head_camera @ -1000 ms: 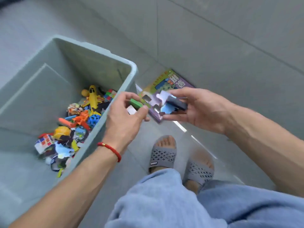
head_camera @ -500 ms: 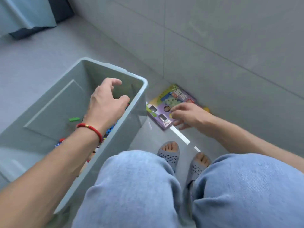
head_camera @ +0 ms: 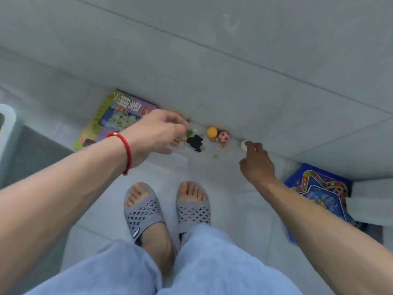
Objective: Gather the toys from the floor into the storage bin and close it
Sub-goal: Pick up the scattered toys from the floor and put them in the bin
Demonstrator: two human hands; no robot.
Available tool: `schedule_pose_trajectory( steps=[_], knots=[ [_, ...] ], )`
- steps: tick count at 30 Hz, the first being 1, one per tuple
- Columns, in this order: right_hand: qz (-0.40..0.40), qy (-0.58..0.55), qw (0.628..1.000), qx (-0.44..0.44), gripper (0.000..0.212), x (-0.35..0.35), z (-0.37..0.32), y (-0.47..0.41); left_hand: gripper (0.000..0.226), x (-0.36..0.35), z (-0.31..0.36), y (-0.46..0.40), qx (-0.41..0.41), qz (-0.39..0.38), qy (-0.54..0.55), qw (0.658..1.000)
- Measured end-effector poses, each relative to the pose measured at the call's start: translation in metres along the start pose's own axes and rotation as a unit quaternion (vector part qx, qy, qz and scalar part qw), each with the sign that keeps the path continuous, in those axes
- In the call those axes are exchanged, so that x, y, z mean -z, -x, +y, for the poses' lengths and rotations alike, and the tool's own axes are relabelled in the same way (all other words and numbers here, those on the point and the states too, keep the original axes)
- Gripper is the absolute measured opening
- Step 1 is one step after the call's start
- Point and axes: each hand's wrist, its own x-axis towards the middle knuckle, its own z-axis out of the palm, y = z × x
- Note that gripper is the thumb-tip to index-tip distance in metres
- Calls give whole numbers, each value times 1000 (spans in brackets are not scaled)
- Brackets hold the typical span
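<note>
Now the storage bin (head_camera: 7,133) shows only its rim at nine o'clock. My left hand (head_camera: 158,133) pinches a green piece (head_camera: 189,133) beside a black toy (head_camera: 195,142); my right hand (head_camera: 257,165), fingers curled, touches a white ball (head_camera: 243,144) at two o'clock.

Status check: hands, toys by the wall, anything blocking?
Left hand pinching green piece. Right hand fingertips at white ball, grip unclear. Yellow ball, pink ball, black toy on floor. No obstruction.
</note>
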Motion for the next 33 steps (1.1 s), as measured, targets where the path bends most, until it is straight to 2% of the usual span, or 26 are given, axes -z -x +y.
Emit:
schedule_pose_trajectory(
  steps=[3, 6, 7, 9, 11, 13, 15, 17, 18, 20, 21, 23, 25, 27, 29, 32, 33],
  knots=[
    [1, 98, 992, 76, 64, -18, 5, -34, 18, -27, -24, -23, 48, -9, 45, 998],
    [-8, 100, 992, 79, 48, -37, 14, -51, 19, -48, -41, -37, 84, -18, 82, 993],
    [1, 69, 996, 50, 43, -41, 16, -50, 20, -53, -45, -39, 94, -21, 93, 991],
    [54, -64, 996, -17, 35, -41, 9, -34, 20, -63, -52, -44, 111, -20, 126, 986],
    [68, -211, 975, -20, 40, -27, -16, -3, 20, -71, -59, -50, 123, -26, 175, 977],
    [35, -314, 947, 58, 47, -2, -49, 34, 32, -78, -64, -54, 142, -72, 245, 956],
    [-17, -335, 928, 165, 55, 17, -73, 60, 38, -81, -68, -57, 149, -134, 339, 919],
    [-54, -326, 917, 223, 57, 21, -85, 63, 31, -79, -74, -58, 151, -126, 407, 892],
    [-47, -329, 918, 218, 49, 19, -87, 55, 28, -76, -77, -59, 156, -97, 415, 891],
    [25, -368, 922, 115, 27, 5, -85, 26, 25, -67, -86, -60, 167, -41, 404, 899],
    [75, -368, 926, 42, 23, -2, -79, 5, 24, -63, -88, -60, 170, -27, 400, 900],
    [134, -301, 940, -82, 31, -19, -71, -36, 23, -57, -95, -58, 173, -7, 406, 898],
    [136, -226, 947, -184, 47, -33, -71, -62, 22, -54, -100, -55, 171, 0, 414, 894],
    [135, -195, 947, -218, 54, -46, -79, -70, 20, -52, -105, -52, 168, -1, 417, 893],
    [159, -209, 939, -223, 50, -51, -88, -70, 19, -49, -111, -48, 167, 1, 420, 892],
    [196, -269, 910, -247, 40, -45, -92, -65, 19, -41, -119, -40, 164, 17, 431, 887],
    [207, -321, 888, -254, 36, -38, -90, -58, 19, -38, -120, -36, 164, 21, 437, 884]
  ],
)
